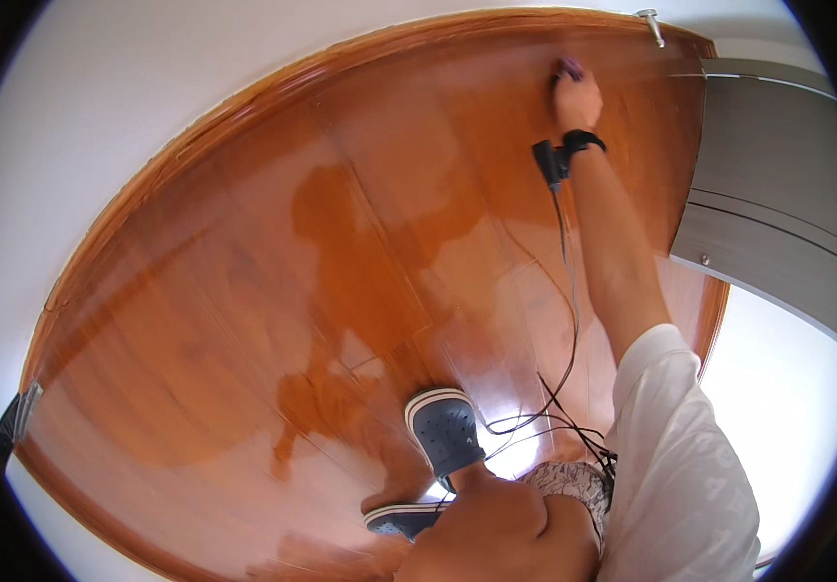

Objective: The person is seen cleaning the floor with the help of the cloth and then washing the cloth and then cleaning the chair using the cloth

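One hand shows, the right hand (579, 102), with its fingers closed round a small dark purple thing (570, 70). That thing is far out by the shiny wood floor (244, 291), near the wooden skirting board (341, 53). It is blurry, so I cannot tell if it touches the floor. The left hand is out of view, so I cannot tell its grip. To reach well, I think a firm hold helps, with the black cable (575, 301) loose. Leave room by the grey door (777, 165). Plant both dark clogs (446, 427) so the body does not tip.
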Demonstrator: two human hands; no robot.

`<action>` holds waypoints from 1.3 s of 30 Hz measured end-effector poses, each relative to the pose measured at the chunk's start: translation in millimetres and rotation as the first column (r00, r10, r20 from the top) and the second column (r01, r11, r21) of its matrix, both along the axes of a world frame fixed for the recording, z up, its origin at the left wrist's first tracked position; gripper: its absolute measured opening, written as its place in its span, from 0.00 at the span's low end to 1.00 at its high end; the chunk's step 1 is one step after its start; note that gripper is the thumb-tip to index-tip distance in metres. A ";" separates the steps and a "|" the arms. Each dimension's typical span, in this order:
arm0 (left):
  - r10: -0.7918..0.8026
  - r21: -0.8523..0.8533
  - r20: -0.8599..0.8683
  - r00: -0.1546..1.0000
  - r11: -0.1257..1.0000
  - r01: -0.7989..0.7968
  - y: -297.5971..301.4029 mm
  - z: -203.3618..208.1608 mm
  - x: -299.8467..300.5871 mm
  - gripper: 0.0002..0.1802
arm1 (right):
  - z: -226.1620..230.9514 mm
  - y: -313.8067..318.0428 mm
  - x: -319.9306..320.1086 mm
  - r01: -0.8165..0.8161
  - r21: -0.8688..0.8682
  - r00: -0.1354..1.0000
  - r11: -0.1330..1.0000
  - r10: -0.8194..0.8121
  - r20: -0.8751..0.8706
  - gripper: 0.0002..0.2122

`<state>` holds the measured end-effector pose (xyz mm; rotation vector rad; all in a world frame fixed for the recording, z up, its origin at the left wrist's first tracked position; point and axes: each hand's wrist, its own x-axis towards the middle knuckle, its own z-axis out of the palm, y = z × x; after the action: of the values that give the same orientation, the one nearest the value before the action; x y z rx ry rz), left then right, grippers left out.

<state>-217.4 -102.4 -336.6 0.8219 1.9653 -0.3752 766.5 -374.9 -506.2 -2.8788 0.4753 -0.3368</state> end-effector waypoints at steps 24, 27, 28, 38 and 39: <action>-0.172 0.194 0.185 0.968 0.972 0.136 66.3 -31.7 -19.3 0.13 | -1.9 248.0 -483.0 -0.525 0.611 -0.454 -0.592 0.803 0.387 0.06; -0.135 0.175 0.141 0.981 0.979 0.110 62.7 -28.0 -54.5 0.13 | 19.0 169.8 -404.4 -0.600 0.716 -0.317 -0.356 0.928 0.196 0.16; -0.127 0.163 0.146 0.981 0.981 0.103 62.3 -36.5 -57.6 0.13 | 31.6 136.3 -368.9 -0.776 0.580 -0.248 -0.248 0.965 0.082 0.17; -0.173 0.204 0.164 0.971 0.969 0.138 29.3 -23.4 -24.1 0.15 | -26.2 -267.1 -247.8 0.070 0.031 0.952 0.997 -0.057 -0.300 0.24; -0.132 0.230 0.109 0.985 0.968 0.105 27.3 -3.4 -16.9 0.15 | -27.7 -193.1 -270.9 0.250 -0.199 0.878 0.948 -0.308 -0.366 0.24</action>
<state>-234.3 -75.1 -340.0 1.0850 1.8687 -0.1685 495.6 -568.0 -533.8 -3.0234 0.9827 0.1872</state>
